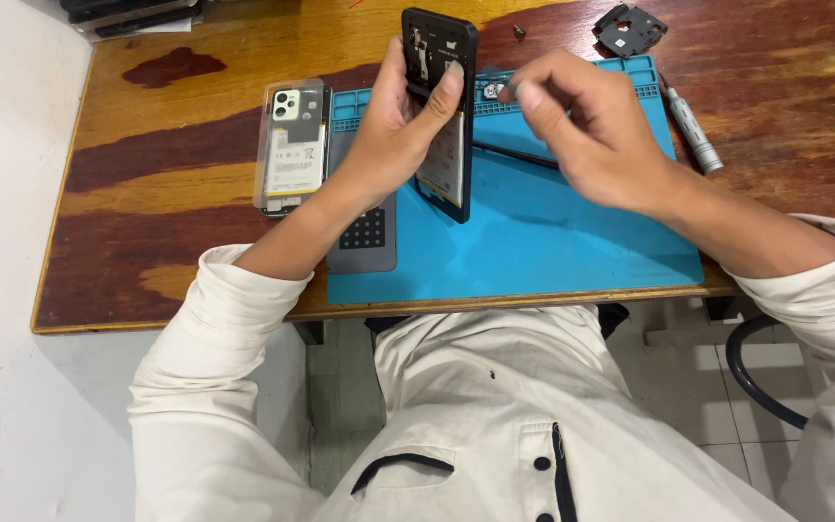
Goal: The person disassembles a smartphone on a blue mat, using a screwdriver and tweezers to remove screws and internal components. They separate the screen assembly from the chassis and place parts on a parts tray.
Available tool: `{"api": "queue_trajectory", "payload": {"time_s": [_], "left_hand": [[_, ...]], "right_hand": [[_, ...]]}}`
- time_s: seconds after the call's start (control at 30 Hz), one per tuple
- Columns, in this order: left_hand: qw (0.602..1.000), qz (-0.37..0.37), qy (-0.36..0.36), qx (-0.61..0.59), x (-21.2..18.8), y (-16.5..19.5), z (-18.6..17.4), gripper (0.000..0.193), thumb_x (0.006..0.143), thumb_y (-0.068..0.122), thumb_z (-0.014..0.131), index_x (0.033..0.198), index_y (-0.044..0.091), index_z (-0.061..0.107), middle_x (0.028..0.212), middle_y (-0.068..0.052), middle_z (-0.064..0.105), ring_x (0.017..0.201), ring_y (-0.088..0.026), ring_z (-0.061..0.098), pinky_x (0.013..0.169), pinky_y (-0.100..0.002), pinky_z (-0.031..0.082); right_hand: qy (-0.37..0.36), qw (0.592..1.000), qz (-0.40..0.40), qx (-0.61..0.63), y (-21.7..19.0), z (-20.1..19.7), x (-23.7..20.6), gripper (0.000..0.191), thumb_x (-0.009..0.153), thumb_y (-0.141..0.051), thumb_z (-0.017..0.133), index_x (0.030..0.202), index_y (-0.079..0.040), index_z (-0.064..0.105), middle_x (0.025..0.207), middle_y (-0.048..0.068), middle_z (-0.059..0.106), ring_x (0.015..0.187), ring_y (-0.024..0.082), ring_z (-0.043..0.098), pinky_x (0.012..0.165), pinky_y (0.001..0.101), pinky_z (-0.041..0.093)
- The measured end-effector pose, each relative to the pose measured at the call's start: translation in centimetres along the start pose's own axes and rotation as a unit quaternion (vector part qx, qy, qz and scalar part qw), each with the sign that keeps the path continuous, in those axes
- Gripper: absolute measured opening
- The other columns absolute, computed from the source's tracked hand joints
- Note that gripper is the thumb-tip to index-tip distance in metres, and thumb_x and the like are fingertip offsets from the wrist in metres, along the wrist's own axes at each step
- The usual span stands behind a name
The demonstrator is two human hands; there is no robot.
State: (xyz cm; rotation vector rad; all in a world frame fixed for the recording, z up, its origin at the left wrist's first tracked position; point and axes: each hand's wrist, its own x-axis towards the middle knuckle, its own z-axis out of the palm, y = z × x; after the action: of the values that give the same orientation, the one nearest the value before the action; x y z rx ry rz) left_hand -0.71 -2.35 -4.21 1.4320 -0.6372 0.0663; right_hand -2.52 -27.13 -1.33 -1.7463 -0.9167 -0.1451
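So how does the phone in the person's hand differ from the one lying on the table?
The held phone stands upright in the left hand; the lying phone rests flat on the table, untouched. The held phone has a black frame around its open insides; the lying phone sits under a clear cover. Both show a pale battery.

A worn wooden surface [147,145] with dark red-brown streaks and paler yellow patches stands against a white wall [2,193] on the left — scuffed and chipped lower down. Beneath it, pale floor tiles [340,387] show in even, soft light.
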Motion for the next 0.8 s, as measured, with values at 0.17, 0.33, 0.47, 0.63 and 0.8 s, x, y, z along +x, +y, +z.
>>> {"api": "queue_trajectory", "payload": {"time_s": [0.17, 0.33, 0.47, 0.63, 0.8], "left_hand": [[0.999, 0.012, -0.014, 0.030, -0.09, 0.20, 0.01, 0.040, 0.114, 0.035, 0.062, 0.139, 0.008, 0.047, 0.124, -0.001, 0.059, 0.118, -0.007, 0.056, 0.108, -0.027, 0.050], [0.998, 0.006, -0.017, 0.052, -0.20, 0.57, -0.01, 0.042, 0.113, 0.037, 0.060, 0.140, 0.008, 0.046, 0.125, 0.000, 0.059, 0.119, -0.007, 0.056, 0.106, -0.027, 0.050], [0.999, 0.003, -0.008, 0.050, -0.06, 0.57, 0.08, 0.043, 0.113, 0.038, 0.061, 0.140, 0.008, 0.046, 0.124, -0.001, 0.059, 0.118, -0.007, 0.056, 0.105, -0.027, 0.050], [0.998, 0.010, -0.014, 0.059, -0.09, 0.56, 0.11, 0.042, 0.113, 0.040, 0.059, 0.138, 0.008, 0.045, 0.123, -0.001, 0.059, 0.117, -0.007, 0.057, 0.105, -0.027, 0.052], [0.997, 0.008, -0.011, 0.072, -0.08, 0.71, 0.20, 0.044, 0.113, 0.042, 0.058, 0.138, 0.008, 0.045, 0.123, -0.001, 0.060, 0.118, -0.007, 0.058, 0.104, -0.026, 0.052]], "right_hand": [[0.019, 0.999, 0.013, -0.029, 0.17, -0.15, 0.17, 0.017, 0.118, -0.017, 0.058, 0.110, -0.002, 0.062, 0.083, -0.003, 0.055, 0.071, 0.002, 0.047, 0.060, 0.0211, 0.040], [0.019, 0.999, 0.026, -0.038, 0.01, -0.01, 0.07, 0.016, 0.115, -0.016, 0.059, 0.109, -0.001, 0.061, 0.082, -0.003, 0.056, 0.067, 0.001, 0.048, 0.054, 0.0210, 0.040], [0.022, 0.999, 0.032, -0.032, 0.06, -0.07, 0.09, 0.015, 0.116, -0.016, 0.059, 0.110, -0.001, 0.060, 0.081, -0.003, 0.055, 0.066, 0.001, 0.048, 0.053, 0.0209, 0.038], [0.025, 0.999, 0.022, -0.035, 0.21, -0.07, 0.02, 0.016, 0.116, -0.015, 0.059, 0.110, -0.001, 0.060, 0.084, -0.003, 0.056, 0.068, 0.001, 0.048, 0.054, 0.0208, 0.039], [0.027, 0.998, 0.027, -0.045, 0.25, -0.02, -0.07, 0.016, 0.115, -0.016, 0.059, 0.109, -0.001, 0.060, 0.085, -0.003, 0.057, 0.068, 0.001, 0.047, 0.053, 0.0210, 0.038]]}}
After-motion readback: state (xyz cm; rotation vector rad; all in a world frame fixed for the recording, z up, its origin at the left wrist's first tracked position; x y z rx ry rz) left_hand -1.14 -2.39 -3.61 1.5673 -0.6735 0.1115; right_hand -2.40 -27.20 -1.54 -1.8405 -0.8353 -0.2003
